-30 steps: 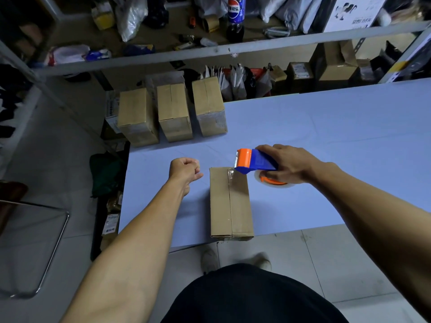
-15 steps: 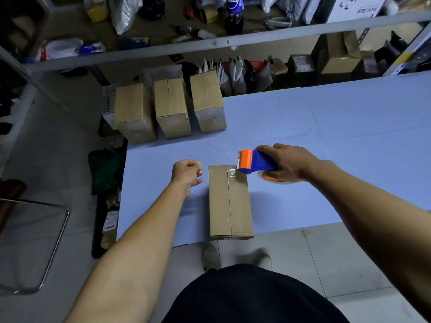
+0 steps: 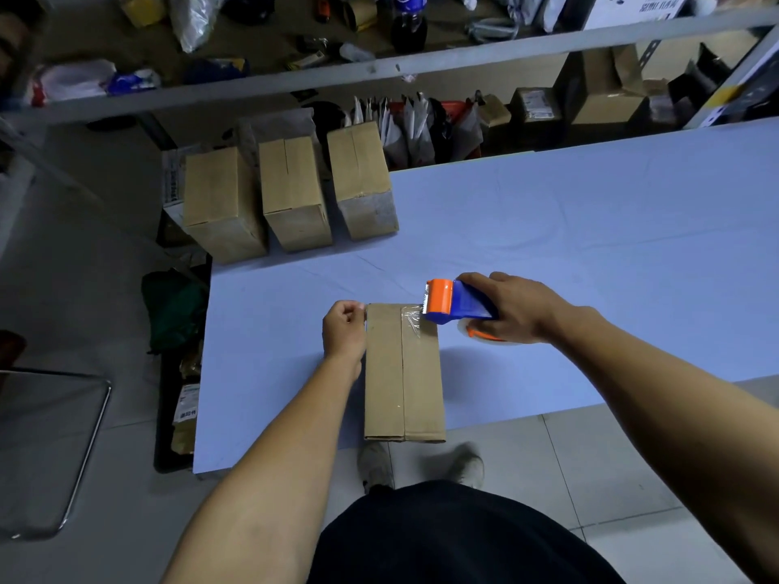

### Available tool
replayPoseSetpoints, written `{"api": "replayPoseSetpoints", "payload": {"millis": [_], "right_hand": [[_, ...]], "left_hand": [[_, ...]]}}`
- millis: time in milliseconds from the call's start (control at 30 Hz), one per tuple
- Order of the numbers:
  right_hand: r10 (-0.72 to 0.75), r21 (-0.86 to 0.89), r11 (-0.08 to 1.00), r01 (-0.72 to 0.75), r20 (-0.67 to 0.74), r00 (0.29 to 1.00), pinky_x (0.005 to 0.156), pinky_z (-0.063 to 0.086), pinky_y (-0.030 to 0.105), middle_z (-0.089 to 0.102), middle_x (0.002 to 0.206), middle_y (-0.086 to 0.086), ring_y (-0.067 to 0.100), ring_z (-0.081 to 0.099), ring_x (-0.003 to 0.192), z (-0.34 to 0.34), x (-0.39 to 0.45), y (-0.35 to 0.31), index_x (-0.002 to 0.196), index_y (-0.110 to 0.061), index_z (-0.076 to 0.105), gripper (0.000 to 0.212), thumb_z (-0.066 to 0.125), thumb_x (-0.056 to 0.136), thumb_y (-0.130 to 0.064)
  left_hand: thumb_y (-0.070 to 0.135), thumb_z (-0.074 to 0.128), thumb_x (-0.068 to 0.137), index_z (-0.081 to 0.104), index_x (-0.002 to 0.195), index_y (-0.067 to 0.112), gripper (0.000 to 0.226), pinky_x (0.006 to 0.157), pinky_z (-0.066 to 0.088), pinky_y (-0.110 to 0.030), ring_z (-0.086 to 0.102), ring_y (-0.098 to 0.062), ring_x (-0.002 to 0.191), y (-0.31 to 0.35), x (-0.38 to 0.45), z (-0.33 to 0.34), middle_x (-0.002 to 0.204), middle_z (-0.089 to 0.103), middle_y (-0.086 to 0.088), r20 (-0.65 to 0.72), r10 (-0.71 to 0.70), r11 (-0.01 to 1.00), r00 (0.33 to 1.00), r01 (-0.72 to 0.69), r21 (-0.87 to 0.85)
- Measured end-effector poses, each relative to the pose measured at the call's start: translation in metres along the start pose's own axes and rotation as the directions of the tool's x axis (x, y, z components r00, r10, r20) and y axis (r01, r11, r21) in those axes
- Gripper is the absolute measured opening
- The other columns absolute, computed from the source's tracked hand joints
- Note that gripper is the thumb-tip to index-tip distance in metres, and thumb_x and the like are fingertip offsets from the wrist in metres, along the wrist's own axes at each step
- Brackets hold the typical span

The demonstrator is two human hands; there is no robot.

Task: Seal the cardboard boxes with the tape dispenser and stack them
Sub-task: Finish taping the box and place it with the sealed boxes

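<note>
Our right hand (image 3: pixel 512 307) grips the tape dispenser (image 3: pixel 455 303) at the box (image 3: pixel 402 373)'s far end, tape apparently stuck there. The seam runs lengthwise toward us. Our left hand (image 3: pixel 343 330), fingers curled, sits against the box's far-left edge, seemingly bracing it.

Dim indoor light w/ a cool blue cast. The pale table (image 3: pixel 590 229) is the brightest area; shelf (image 3: pixel 295 78) and floor at left sit in gloom. Soft shadow falls on the table right of the box (image 3: pixel 404 373). Tape (image 3: pixel 412 321) shows faint glare. Wide-angle bend at edges; shoes (image 3: pixel 421 465) blurred. Centre fairly sharp.
</note>
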State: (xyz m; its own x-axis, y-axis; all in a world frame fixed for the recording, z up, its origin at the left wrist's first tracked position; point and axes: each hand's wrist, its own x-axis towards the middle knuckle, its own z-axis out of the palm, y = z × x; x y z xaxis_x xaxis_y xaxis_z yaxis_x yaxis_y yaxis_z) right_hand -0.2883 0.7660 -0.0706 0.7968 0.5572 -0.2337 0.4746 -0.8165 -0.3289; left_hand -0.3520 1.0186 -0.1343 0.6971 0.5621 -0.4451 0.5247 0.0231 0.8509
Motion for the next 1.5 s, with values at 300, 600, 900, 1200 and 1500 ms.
{"api": "replayPoseSetpoints", "payload": {"millis": [300, 600, 900, 1200, 1500], "right_hand": [[-0.009, 0.04, 0.999, 0.008, 0.027, 1.0, 0.074, 0.047, 0.036, 0.052, 0.097, 0.0, 0.027, 0.056, 0.086, 0.0, 0.002, 0.001, 0.136, -0.037, 0.039, 0.057, 0.065, 0.086, -0.041], [0.033, 0.064, 0.997, -0.032, -0.013, 0.999, 0.071, 0.044, 0.033, 0.054, 0.097, 0.001, 0.026, 0.055, 0.083, 0.008, -0.002, -0.007, 0.137, -0.032, 0.039, 0.057, 0.063, 0.087, -0.041], [0.017, 0.023, 1.0, -0.017, -0.001, 1.0, 0.068, 0.039, 0.031, 0.052, 0.099, 0.003, 0.027, 0.054, 0.082, 0.013, -0.001, -0.008, 0.141, -0.028, 0.036, 0.06, 0.062, 0.089, -0.041], [-0.062, 0.089, 0.994, 0.06, 0.02, 0.998, 0.067, 0.04, 0.032, 0.053, 0.096, 0.001, 0.027, 0.056, 0.084, 0.023, -0.015, 0.013, 0.14, -0.036, 0.032, 0.064, 0.063, 0.087, -0.052], [-0.047, 0.152, 0.987, 0.047, -0.005, 0.999, 0.075, 0.047, 0.034, 0.053, 0.103, 0.0, 0.025, 0.056, 0.086, 0.028, -0.027, 0.022, 0.144, -0.036, 0.03, 0.068, 0.062, 0.088, -0.058]], "left_hand": [[0.041, 0.065, 0.094, 0.051, 0.136, 0.013, 0.053, 0.103, 0.049, -0.045, 0.059, -0.029, 0.118, -0.003, 0.006, 0.001, 0.129, 0.06, -0.006, 0.068, -0.232, 0.971, 0.97, 0.228, 0.07], [0.026, 0.056, 0.098, 0.054, 0.131, 0.01, 0.037, 0.091, 0.041, -0.028, 0.056, -0.025, 0.12, 0.032, -0.026, -0.004, 0.135, 0.055, -0.007, -0.033, 0.226, 0.887, 0.974, -0.192, 0.421], [0.071, 0.041, 0.091, -0.009, 0.157, 0.006, 0.105, 0.12, -0.008, -0.053, -0.024, -0.024, 0.15, 0.01, -0.059, 0.021, 0.164, -0.021, -0.01, 0.392, 0.226, 0.399, 0.892, -0.452, 0.798], [0.064, 0.04, 0.093, -0.008, 0.158, 0.008, 0.098, 0.121, -0.005, -0.055, -0.022, -0.022, 0.151, 0.006, -0.06, 0.021, 0.165, -0.019, -0.008, 0.415, 0.272, 0.287, 0.869, -0.484, 0.826], [0.067, 0.033, 0.095, -0.011, 0.157, 0.008, 0.096, 0.12, -0.006, -0.056, -0.024, -0.022, 0.151, 0.005, -0.058, 0.019, 0.164, -0.023, -0.008, 0.442, 0.25, 0.241, 0.862, -0.497, 0.834]]}}
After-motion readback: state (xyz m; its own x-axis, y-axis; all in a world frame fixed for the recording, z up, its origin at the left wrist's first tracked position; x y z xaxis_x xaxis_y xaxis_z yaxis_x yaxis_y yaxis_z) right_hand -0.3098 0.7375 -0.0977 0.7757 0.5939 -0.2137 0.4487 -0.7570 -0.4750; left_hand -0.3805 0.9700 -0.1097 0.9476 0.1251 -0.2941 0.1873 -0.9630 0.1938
